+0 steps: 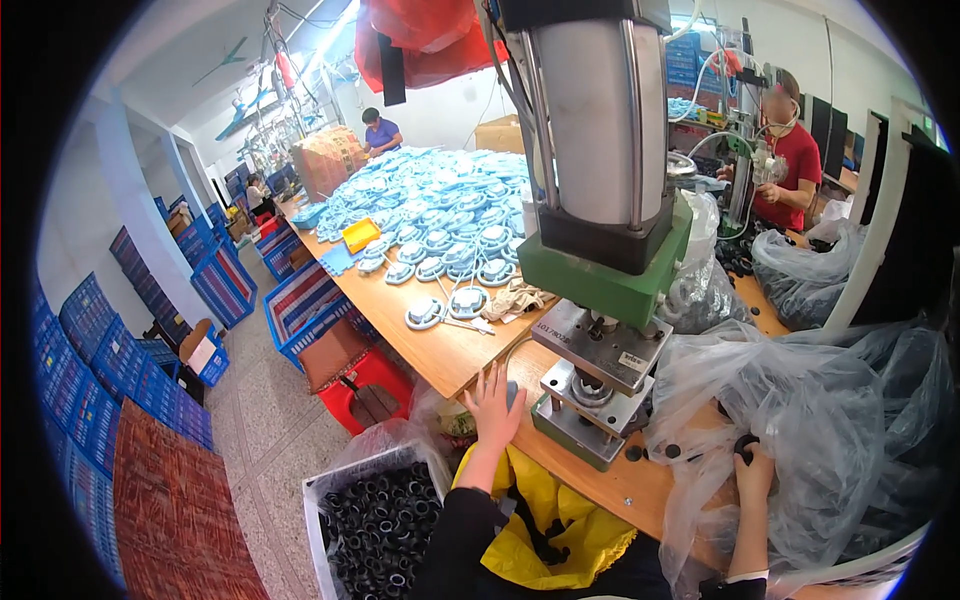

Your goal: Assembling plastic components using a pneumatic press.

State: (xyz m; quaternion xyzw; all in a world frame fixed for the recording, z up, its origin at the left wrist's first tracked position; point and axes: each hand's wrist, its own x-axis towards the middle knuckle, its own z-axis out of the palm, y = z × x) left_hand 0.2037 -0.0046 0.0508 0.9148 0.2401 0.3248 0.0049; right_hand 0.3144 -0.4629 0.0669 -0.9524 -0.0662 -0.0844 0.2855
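My left hand point(490, 408) lies at the table's front edge with its fingers spread. Beside its thumb sits a small grey rounded object point(512, 394), whose kind I cannot make out. My right hand point(757, 472) is closed on a black ring-shaped part point(744, 447), next to a clear plastic bag point(790, 390). Between the hands stands a press with a grey cylinder point(600, 130) and a green head point(600, 268). Under it, a steel upper plate point(603, 343) hangs over a lower die point(590, 392). Small black discs point(634, 453) lie right of the die.
A white crate point(315, 530) full of black rings stands at lower left, near yellow cloth point(560, 535) across my lap. Pale blue parts point(430, 235) heap on the wooden table point(400, 325). A red stool point(375, 385) and blue crates point(310, 315) flank it. Co-workers sit beyond.
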